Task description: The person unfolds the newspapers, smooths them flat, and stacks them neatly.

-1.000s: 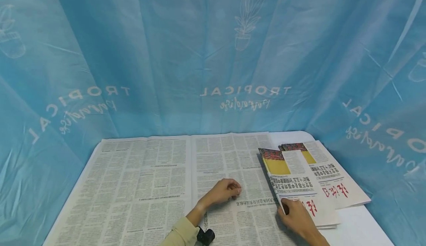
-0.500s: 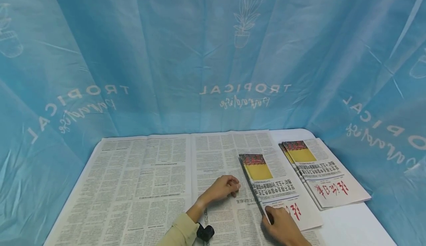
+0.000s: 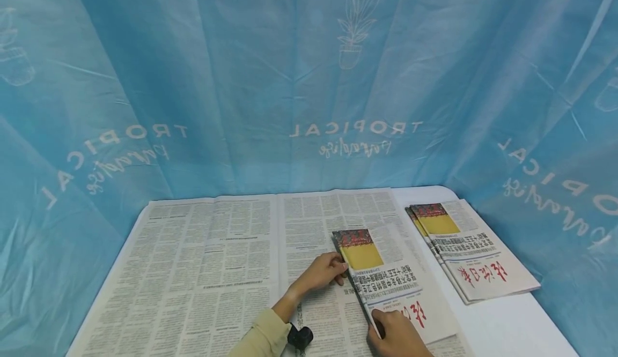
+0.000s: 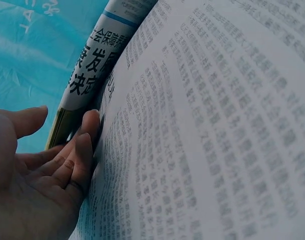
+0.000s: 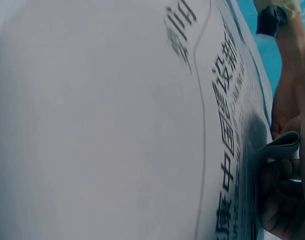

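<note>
My right hand (image 3: 398, 335) grips a folded newspaper (image 3: 393, 279) at the near end of its left fold, with the thumb on top. The newspaper has a red and yellow picture at its far end and red characters at its near end. My left hand (image 3: 324, 272) is at the paper's left fold, near the picture. In the left wrist view, the left fingers (image 4: 82, 152) touch or nearly touch the fold, and the thumb stands apart. Beneath both hands lies an opened newspaper sheet (image 3: 207, 271). The right wrist view shows the right hand's curled fingers (image 5: 280, 200) at the rolled edge.
Overlapping folded newspapers (image 3: 483, 255) with the same front page lie at the right on the white table (image 3: 512, 325). Blue curtains (image 3: 251, 105) enclose the table's back and sides. A black wrist device (image 3: 300, 337) is on the left wrist.
My right hand has drawn the folded newspaper leftward and nearer, off the pile at the right and onto the opened sheet. Its fold now meets my left hand, which has hardly moved.
</note>
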### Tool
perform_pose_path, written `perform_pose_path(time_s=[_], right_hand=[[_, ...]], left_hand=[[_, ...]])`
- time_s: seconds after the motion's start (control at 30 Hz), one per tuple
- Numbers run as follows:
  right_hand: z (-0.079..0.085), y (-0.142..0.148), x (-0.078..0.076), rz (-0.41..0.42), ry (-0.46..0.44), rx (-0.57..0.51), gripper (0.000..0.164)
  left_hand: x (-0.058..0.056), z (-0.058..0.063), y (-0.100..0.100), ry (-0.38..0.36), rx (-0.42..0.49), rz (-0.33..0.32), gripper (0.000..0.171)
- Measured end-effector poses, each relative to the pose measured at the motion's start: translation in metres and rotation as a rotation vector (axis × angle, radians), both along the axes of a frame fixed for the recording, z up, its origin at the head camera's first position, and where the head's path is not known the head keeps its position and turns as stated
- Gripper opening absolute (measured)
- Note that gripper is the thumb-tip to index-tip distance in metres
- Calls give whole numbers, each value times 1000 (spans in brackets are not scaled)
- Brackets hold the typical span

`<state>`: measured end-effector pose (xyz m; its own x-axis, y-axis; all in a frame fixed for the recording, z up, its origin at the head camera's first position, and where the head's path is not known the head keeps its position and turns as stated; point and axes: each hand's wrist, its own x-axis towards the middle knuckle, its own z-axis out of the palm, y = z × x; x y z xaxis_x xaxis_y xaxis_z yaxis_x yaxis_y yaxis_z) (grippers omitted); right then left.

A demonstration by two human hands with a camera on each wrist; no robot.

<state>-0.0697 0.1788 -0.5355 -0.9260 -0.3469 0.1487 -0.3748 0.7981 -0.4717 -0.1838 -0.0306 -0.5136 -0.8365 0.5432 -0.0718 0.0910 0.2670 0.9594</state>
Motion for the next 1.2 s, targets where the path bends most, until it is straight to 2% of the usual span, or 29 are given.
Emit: perform_pose_path(time_s=[0.1,0.37,0.53,0.7,0.8,0.97,1.0,1.03,1.2], right_hand=[[0,-3,2,34,-43,-13,32],[2,-11,3,61,-114,-25,33],[6,-15,4,85,-165,-25,32],[7,-16,3,124,-138,26,35],[6,-14,1,194,-118,20,34],[2,-5,-5,364,-72,-56,23],[1,-4,-6,392,-59,-67,20],[1,-2,-6,415,-47,-74,17],[-2,3,-8,485,44,-81,3]], left_hand=[[0,0,1,-19,6,23,53],[2,2,7,31,-50,61,70],[3,3,8,55,-92,96,67],[3,4,7,87,-92,117,47],[3,5,6,106,-102,123,38],[3,5,1,137,-93,100,46],[1,-1,0,168,-89,85,47],[1,-1,-2,176,-83,75,49],[0,-2,-10,143,-80,51,55]])
